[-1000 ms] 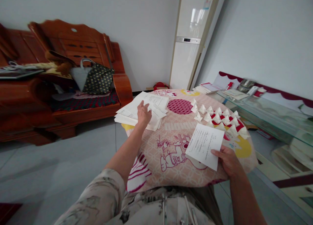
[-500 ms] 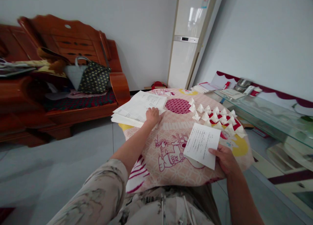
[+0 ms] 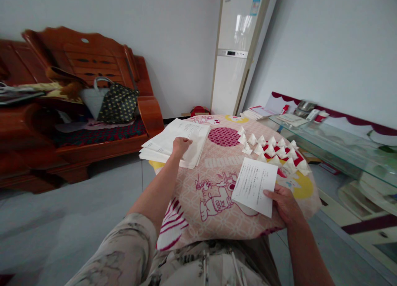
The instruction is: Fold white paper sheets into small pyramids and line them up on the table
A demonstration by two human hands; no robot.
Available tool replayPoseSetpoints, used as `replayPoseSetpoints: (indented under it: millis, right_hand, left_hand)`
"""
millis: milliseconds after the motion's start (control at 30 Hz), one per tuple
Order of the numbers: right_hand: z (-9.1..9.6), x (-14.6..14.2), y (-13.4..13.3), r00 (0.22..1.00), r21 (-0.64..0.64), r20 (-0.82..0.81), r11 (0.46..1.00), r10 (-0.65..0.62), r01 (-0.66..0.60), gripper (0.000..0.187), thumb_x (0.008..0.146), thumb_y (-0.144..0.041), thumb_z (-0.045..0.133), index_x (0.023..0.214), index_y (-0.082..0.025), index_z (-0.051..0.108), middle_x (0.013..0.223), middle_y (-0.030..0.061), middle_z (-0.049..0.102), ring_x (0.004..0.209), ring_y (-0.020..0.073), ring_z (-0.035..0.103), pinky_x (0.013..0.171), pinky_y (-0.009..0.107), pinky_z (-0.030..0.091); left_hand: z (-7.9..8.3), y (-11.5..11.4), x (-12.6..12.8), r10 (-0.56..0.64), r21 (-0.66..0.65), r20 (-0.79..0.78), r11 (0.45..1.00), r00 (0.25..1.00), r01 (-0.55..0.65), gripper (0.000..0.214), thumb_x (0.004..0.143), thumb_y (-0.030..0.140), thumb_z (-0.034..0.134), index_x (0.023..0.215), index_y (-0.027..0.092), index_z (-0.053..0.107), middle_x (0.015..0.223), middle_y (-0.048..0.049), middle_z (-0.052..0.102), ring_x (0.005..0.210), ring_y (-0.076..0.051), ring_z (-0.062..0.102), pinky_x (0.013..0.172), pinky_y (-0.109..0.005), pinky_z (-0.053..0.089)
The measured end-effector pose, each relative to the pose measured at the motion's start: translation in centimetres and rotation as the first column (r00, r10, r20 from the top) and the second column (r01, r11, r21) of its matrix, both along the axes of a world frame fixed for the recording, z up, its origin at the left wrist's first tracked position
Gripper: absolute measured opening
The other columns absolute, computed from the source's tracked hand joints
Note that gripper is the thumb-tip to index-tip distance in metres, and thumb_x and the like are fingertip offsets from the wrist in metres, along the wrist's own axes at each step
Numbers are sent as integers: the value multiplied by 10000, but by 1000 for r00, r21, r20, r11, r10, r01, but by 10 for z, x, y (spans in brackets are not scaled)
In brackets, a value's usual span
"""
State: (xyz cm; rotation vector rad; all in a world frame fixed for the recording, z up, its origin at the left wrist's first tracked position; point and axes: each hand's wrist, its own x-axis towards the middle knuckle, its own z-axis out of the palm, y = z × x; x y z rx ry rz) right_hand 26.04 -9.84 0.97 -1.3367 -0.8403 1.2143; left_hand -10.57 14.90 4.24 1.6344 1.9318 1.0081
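My right hand [image 3: 283, 201] holds a printed sheet of paper [image 3: 257, 182] by its right edge, thumb on top and the other fingers underneath. The sheet is tilted above the near right part of the cloth-covered table [image 3: 214, 232]. Over a stack of large printed papers [image 3: 161, 139] at the table's left is my left hand [image 3: 181, 146], its fingers curled together. What lies between those fingertips, if anything, cannot be made out. Several small folded white paper pieces [image 3: 271, 148] with pointed tops stand in rows beyond the held sheet.
A glass-topped cabinet [image 3: 335, 141] with tins and a cup runs along the right. More papers [image 3: 257, 112] lie at the table's far edge. To the left stands a wooden sofa [image 3: 150, 112] bearing bags; a tall white air conditioner [image 3: 229, 79] is in the corner.
My left hand has moved left across the stack from its right edge, and its fingers have curled in. The right hand keeps its hold on the sheet. The view has shifted slightly.
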Motion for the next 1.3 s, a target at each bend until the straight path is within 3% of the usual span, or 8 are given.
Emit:
replayPoseSetpoints:
  millis: [167, 400, 533, 767, 933, 1067, 1200, 1300]
  right_hand:
    - [4, -3, 0, 1000, 2, 18, 1000, -17, 17, 413, 558, -344, 896, 924, -186, 789, 937, 108, 802, 763, 316, 746, 744, 448, 587]
    - [3, -3, -1, 1000, 6, 1, 1000, 2, -2, 400, 571, -346, 889, 924, -184, 791, 943, 108, 802, 755, 311, 747, 739, 447, 590]
    - [1, -1, 0, 1000, 2, -11, 1000, 21, -21, 413, 577, -346, 889, 945, -187, 788, 957, 109, 801, 778, 317, 751, 754, 452, 589]
    - [-2, 1, -1, 999, 9, 35, 1000, -1, 1, 423, 589, -359, 884, 959, -182, 782, 984, 117, 797, 824, 333, 753, 780, 463, 586]
    - [-2, 2, -2, 1000, 14, 23, 1000, 20, -20, 419, 607, -356, 880, 976, -184, 780, 994, 114, 797, 820, 322, 752, 764, 449, 585]
    - [5, -4, 2, 998, 29, 42, 998, 49, -50, 418, 596, -371, 876, 957, -181, 788, 986, 111, 798, 839, 325, 750, 782, 445, 578]
    - [17, -19, 15, 991, 4, 18, 991, 130, -130, 423, 574, -354, 869, 950, -177, 792, 959, 101, 800, 818, 306, 745, 757, 419, 573]
    - [24, -33, 28, 979, 3, 28, 980, 200, -200, 375, 548, -343, 871, 876, -179, 793, 921, 91, 801, 789, 290, 741, 729, 398, 571]
  left_hand:
    - [-6, -3, 1, 21, 46, 18, 999, 1000, -22, 279, 797, 322, 575, 664, 118, 709, 553, 1, 550, 632, -150, 544, 603, -261, 345]
    - [1, -7, -4, 108, 106, 4, 989, 994, -107, 308, 819, 297, 476, 623, 138, 652, 537, -17, 492, 611, -161, 489, 592, -281, 313]
    - [9, -8, -8, 113, 138, -38, 985, 993, -107, 296, 814, 306, 489, 621, 153, 652, 568, -48, 546, 638, -184, 506, 619, -297, 320]
    - [14, -10, 3, 54, 106, -271, 994, 961, -26, 307, 865, 294, 493, 779, 134, 740, 758, -118, 709, 757, -226, 635, 660, -299, 379]
    - [8, -19, 18, -47, 57, -309, 996, 950, 68, 297, 887, 305, 563, 1013, 117, 755, 1028, -171, 751, 1017, -296, 683, 847, -337, 494]
    - [4, -37, 41, -246, 248, -244, 919, 938, 306, 444, 833, 289, 682, 1246, 128, 662, 1313, -159, 662, 1235, -296, 611, 1055, -391, 476]
    - [-4, -65, 71, -576, 234, -10, 793, 817, 562, 481, 867, 261, 638, 1336, 161, 595, 1298, -128, 672, 1077, -226, 701, 888, -330, 582]
    - [-18, -80, 86, -644, 124, 218, 764, 734, 633, 554, 889, 283, 621, 1412, 136, 517, 1127, -139, 729, 838, -198, 741, 739, -320, 605]
